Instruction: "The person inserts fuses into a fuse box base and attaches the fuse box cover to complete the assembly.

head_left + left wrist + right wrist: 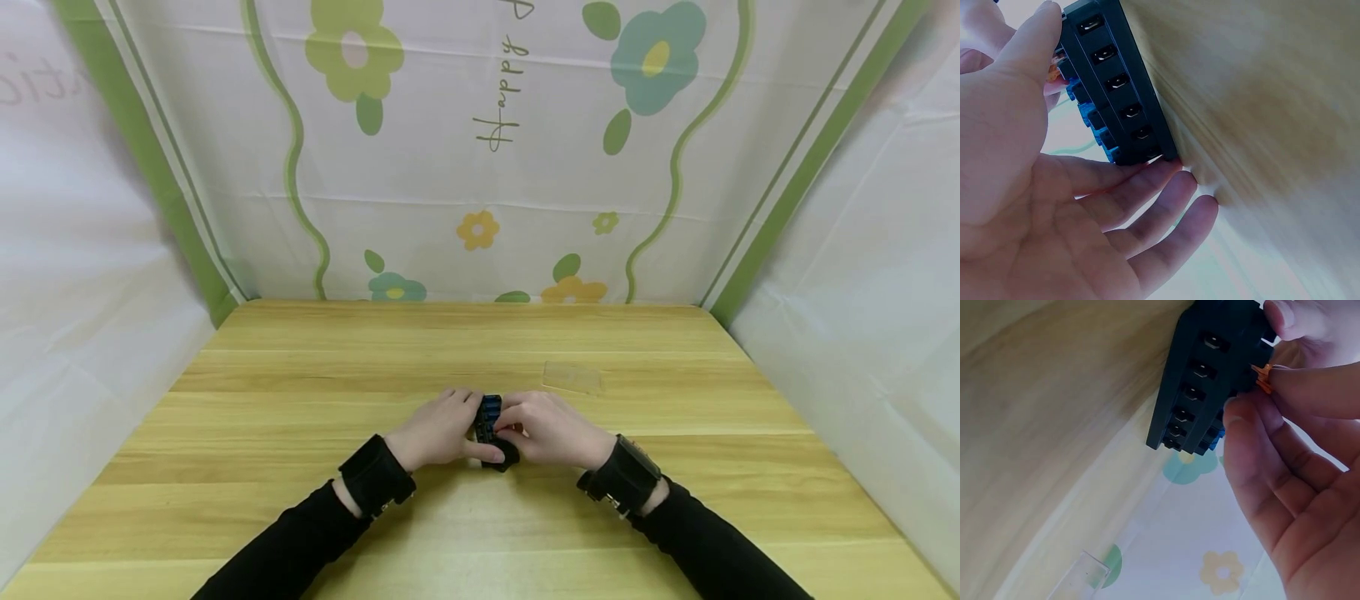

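Observation:
A black fuse block (491, 429) sits on the table with a row of blue fuses (1092, 119) along its top. Its side has a row of slots with metal terminals inside. My left hand (442, 432) holds the block by its ends, thumb at the near end and fingertips at the far end. Between thumb and fingertips, my right hand (551, 429) pinches a small orange fuse (1263, 376) right at the block's top. The right fingers partly hide the fuse and the slot beneath it.
Beyond the right hand a clear plastic cover (572, 377) lies flat on the wooden table (300, 375). A flower-print cloth (450, 167) hangs behind the table, and white cloth walls (862, 292) rise at both sides.

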